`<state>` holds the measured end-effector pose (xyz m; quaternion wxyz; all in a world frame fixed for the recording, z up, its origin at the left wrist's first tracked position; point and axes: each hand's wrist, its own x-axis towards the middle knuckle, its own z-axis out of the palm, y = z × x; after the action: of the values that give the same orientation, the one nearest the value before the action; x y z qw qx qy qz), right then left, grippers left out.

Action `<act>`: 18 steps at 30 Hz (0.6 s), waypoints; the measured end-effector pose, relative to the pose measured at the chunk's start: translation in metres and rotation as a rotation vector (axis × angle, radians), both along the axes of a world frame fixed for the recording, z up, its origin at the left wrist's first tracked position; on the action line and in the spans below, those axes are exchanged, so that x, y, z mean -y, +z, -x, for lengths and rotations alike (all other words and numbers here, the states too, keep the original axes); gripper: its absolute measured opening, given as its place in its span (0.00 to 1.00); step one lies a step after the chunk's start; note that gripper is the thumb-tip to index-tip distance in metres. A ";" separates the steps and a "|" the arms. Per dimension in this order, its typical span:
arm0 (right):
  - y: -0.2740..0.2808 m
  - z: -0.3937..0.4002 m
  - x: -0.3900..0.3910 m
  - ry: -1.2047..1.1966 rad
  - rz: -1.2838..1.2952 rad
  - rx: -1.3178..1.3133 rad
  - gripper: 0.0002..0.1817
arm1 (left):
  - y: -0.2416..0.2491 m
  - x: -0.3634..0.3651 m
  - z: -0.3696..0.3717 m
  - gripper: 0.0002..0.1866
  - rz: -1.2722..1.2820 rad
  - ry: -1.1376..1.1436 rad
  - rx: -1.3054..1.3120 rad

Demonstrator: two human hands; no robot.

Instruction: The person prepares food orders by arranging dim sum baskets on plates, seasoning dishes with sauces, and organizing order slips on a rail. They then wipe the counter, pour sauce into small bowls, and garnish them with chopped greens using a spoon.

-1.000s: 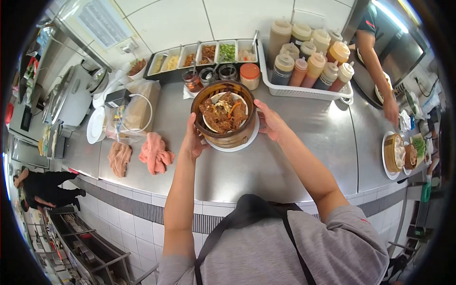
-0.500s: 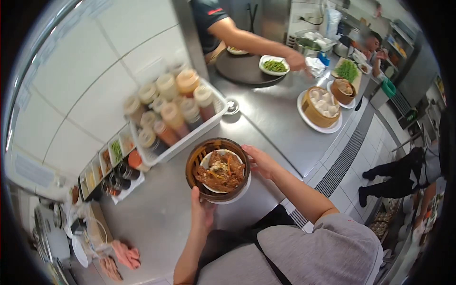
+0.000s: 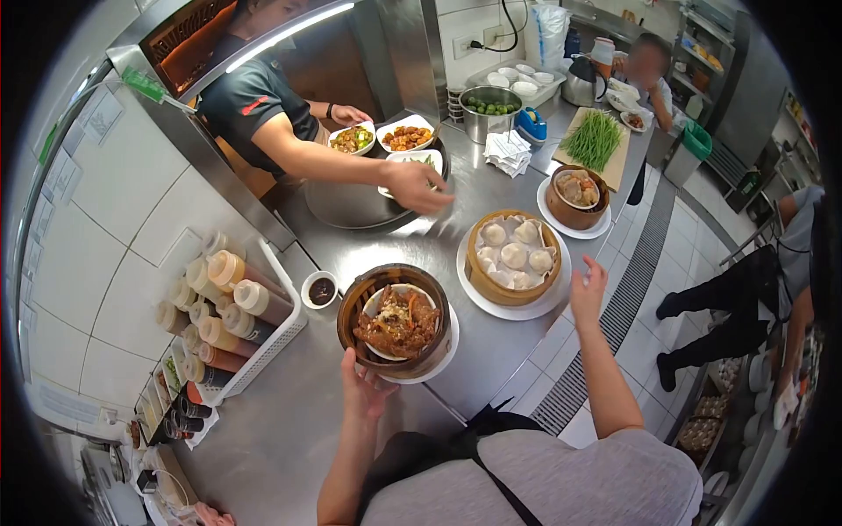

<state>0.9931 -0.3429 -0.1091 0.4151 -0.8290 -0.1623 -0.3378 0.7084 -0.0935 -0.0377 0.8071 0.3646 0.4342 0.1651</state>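
My left hand (image 3: 364,390) grips the near edge of a white plate (image 3: 449,352), thumb up against the round bamboo steamer (image 3: 348,329) on it. Inside that steamer, a white bowl holds brown sauced food, like braised chicken feet (image 3: 395,321), topped with pale bits. My right hand (image 3: 589,292) is raised and empty, its fingers apart, just right of a plate with a second bamboo steamer (image 3: 475,277). Several white dumplings (image 3: 513,255) fill this one. Behind it, a smaller steamer (image 3: 579,209) with a bowl of food stands on another white plate.
Across the counter (image 3: 289,421), a person's hand (image 3: 419,188) reaches over a dark round tray (image 3: 329,203) with dishes. A sauce cup (image 3: 320,290) sits beside a white basket (image 3: 282,321) of squeeze bottles. Chopped greens (image 3: 594,140) lie on a board; another person (image 3: 745,298) stands right.
My left hand has carried the plate and steamer forward along the counter. My right hand has let go and moved right, towards the dumpling plate. The person's hand opposite now hovers over the tray.
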 end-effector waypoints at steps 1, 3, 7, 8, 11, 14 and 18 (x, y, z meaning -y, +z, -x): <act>-0.008 -0.008 0.013 0.100 -0.260 -0.558 0.14 | 0.000 -0.002 -0.008 0.47 0.006 0.005 -0.002; -0.010 -0.017 0.017 0.202 -0.511 -1.124 0.17 | -0.002 -0.010 -0.021 0.48 0.007 -0.014 0.019; -0.016 -0.024 0.004 0.388 -0.569 -1.174 0.19 | -0.004 -0.026 -0.041 0.51 0.014 -0.012 0.062; -0.020 -0.028 0.000 0.393 -0.656 -1.150 0.19 | -0.004 -0.029 -0.045 0.51 0.006 -0.016 0.047; -0.012 -0.040 -0.024 0.398 -0.615 -1.178 0.17 | -0.009 -0.045 -0.056 0.48 -0.026 -0.036 -0.007; -0.022 -0.066 -0.049 0.417 -0.646 -1.184 0.13 | -0.017 -0.066 -0.071 0.44 -0.054 -0.061 -0.047; -0.022 -0.078 -0.078 0.433 -0.687 -1.172 0.11 | -0.037 -0.104 -0.090 0.45 -0.065 -0.158 -0.001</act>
<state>1.0711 -0.2647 -0.1315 0.7296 -0.6457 0.0419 0.2214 0.7980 0.0109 -0.0744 0.8050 0.4238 0.3990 0.1146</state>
